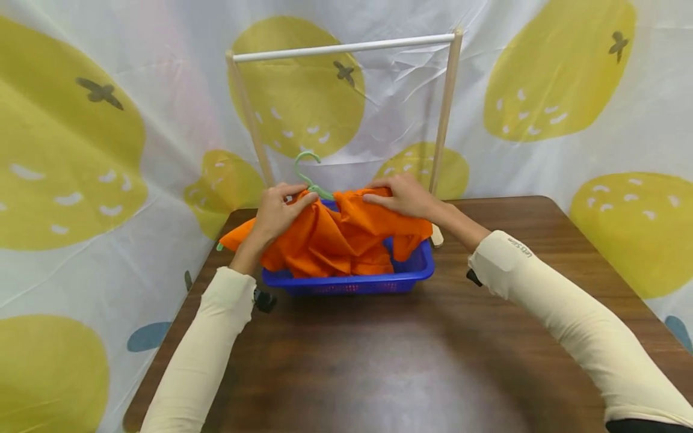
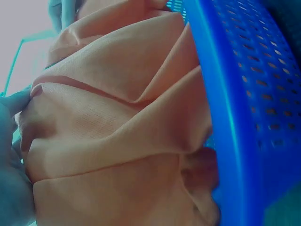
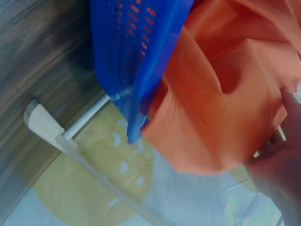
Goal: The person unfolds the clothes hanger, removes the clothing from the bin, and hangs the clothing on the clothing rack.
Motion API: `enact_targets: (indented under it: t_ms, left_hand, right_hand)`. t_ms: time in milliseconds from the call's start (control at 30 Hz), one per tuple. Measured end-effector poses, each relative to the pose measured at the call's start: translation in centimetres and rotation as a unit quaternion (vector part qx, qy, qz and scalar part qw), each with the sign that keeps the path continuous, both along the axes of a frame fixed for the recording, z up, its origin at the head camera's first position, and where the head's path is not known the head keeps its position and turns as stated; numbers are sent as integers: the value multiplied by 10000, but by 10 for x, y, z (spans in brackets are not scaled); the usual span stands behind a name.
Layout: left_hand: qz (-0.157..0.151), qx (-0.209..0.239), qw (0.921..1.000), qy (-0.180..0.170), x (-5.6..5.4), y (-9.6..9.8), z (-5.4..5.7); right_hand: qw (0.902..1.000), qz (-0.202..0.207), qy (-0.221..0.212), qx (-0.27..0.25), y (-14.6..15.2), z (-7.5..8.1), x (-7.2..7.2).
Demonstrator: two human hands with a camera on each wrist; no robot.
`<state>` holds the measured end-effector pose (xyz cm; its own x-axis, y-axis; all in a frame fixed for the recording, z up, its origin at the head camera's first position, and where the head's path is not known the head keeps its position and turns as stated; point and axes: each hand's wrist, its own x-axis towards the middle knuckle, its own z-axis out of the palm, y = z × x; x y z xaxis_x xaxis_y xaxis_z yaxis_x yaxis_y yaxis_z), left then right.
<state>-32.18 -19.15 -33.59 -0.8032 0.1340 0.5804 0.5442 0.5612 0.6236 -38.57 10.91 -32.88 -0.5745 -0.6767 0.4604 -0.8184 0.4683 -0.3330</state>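
Note:
An orange shirt point(image 1: 346, 237) hangs in loose folds over a blue plastic basket point(image 1: 349, 285). Out of its neck rises the hook of a light green hanger point(image 1: 320, 191); a green tip also shows at the shirt's left end. My left hand point(image 1: 275, 211) pinches the cloth at the left shoulder, thumb in front, beside the hook. At the other shoulder, my right hand point(image 1: 406, 193) grips the shirt point(image 3: 221, 103) between thumb and fingers. Cloth hides most of the hanger's arms. In the left wrist view, the shirt's lower folds reach inside the basket's rim point(image 2: 225, 117).
Behind the basket stands a rack with wooden posts point(image 1: 448, 102) and a white top bar point(image 1: 346, 48). One rack foot point(image 3: 44, 125) rests on the brown wooden table point(image 1: 373, 361). A fruit-patterned curtain point(image 1: 178, 120) hangs close behind and along the left side.

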Motion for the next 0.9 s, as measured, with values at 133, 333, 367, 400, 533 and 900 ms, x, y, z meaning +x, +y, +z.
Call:
enact_targets:
  t_ms: [133,333,367,400,533,900]
  left_hand:
    - [-213,-209,9996,-17,-3,14,-3]
    - [-246,-414,9988,-46,-9,32,-4]
    - [-251,-449,9986,-92,-10,33,-3]
    - [-244,-510,9983,-170,-10,33,-1]
    - [53,-1185,9918,-478,-7,28,10]
    - [762,-2300,9693,-414,22,-44,37]
  right_hand:
    - [9997,148,146,132,-15,-5,4]
    - [9993,118,-346,-69,-37,-7,8]
    - [9991,82,-399,-134,-38,-7,8]
    - [9990,45,-418,-177,-39,-8,7]
    - [9981,-15,-501,-358,-38,-10,2]
    - [9938,-86,-688,-872,-30,-2,-1]
